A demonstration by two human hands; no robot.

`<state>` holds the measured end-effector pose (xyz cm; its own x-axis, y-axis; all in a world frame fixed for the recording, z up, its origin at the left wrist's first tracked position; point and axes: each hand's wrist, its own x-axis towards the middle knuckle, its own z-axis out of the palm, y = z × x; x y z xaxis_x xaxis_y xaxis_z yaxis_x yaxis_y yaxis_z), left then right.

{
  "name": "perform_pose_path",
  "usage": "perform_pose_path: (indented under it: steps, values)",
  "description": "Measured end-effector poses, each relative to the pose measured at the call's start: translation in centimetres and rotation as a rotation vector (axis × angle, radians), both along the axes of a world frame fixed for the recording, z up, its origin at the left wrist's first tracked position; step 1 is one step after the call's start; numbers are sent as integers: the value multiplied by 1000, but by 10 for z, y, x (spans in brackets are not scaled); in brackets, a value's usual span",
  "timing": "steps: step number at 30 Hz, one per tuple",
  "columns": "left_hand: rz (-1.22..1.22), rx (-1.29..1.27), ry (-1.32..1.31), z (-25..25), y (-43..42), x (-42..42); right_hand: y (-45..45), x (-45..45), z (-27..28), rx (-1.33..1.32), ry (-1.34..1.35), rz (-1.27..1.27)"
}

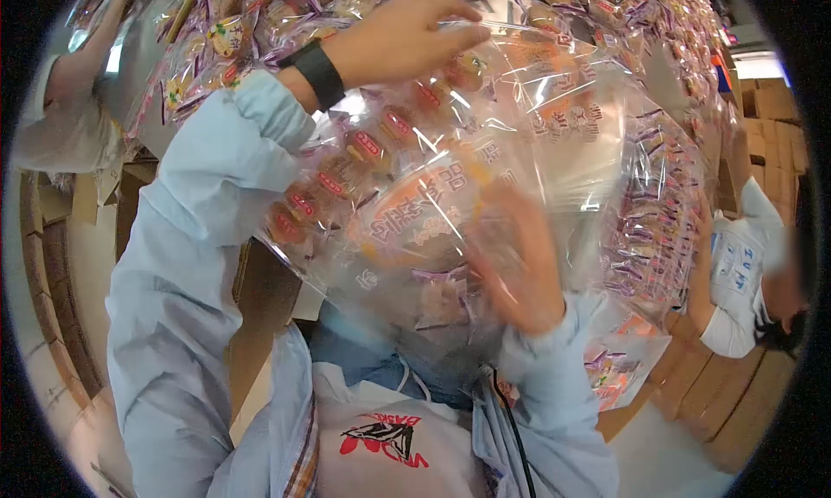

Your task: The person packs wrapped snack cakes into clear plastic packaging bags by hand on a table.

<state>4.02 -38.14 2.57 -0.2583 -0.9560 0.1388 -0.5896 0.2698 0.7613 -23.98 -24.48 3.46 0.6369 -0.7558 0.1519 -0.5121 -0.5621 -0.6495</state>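
A large clear plastic bag with orange and purple printing spreads in front of my chest. Small wrapped snack packets show in a row through its film. My left hand, with a black band on the wrist, is at the bag's upper edge, its fingers closed on the film. Lower down, my right hand is blurred and seen partly through clear film. Its thumb and fingers look stretched apart against the bag, though the fingertips are hard to make out.
Many wrapped snack packets cover the table at the back. More packets stand in rows at the right, beside a stack of flat printed bags. Another person is at the right, near cardboard boxes; another person's arm shows at the left.
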Motion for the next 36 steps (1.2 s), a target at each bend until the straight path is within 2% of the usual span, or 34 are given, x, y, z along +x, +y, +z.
perform_pose_path:
  steps: [1,3,5,7,8,9,10,12,14,16,19,20,21,23,25,27,29,32,35,36]
  values:
    - [17,-62,22,13,13,4,14,-9,6,-62,75,139]
    - [31,-189,60,36,35,14,43,-11,12,-37,190,116]
    - [42,-244,92,54,71,15,53,-13,9,-6,179,72]
    - [83,-257,95,67,119,24,59,-17,-7,34,38,-2]
    - [116,-254,105,76,145,25,57,-18,-19,-47,-2,-30]
    - [259,-352,199,78,175,13,56,-23,-31,-124,-42,-53]
    - [363,-367,202,74,209,4,56,-26,-41,-198,-76,-73]
    - [367,-469,321,49,260,-18,58,-23,-53,-230,-45,-123]
    - [178,-499,173,36,285,-33,50,-15,-53,-210,-85,-175]
    - [304,-484,105,19,307,-38,52,-5,-44,-94,-176,-242]
    - [696,-387,266,-11,317,-24,40,18,-15,-287,-56,-229]
    - [758,-340,213,-18,317,-12,41,22,-8,-314,-21,-219]
    - [773,-339,167,-25,313,1,41,18,-12,-272,-8,-229]
    - [929,-208,280,-56,310,31,47,5,-34,-172,22,-239]
    - [914,-231,316,-52,294,33,51,-3,-47,21,-188,-308]
    - [867,-212,328,-54,285,34,49,-11,-44,110,-152,-317]
    - [806,-170,323,-60,283,35,35,-15,-17,73,125,-243]
    - [858,-227,332,-61,271,39,19,-18,-29,97,96,-205]
    - [939,-332,264,-71,262,61,18,-6,-26,-109,65,-106]
    - [950,-331,266,-73,262,70,22,-1,-26,-66,17,-119]
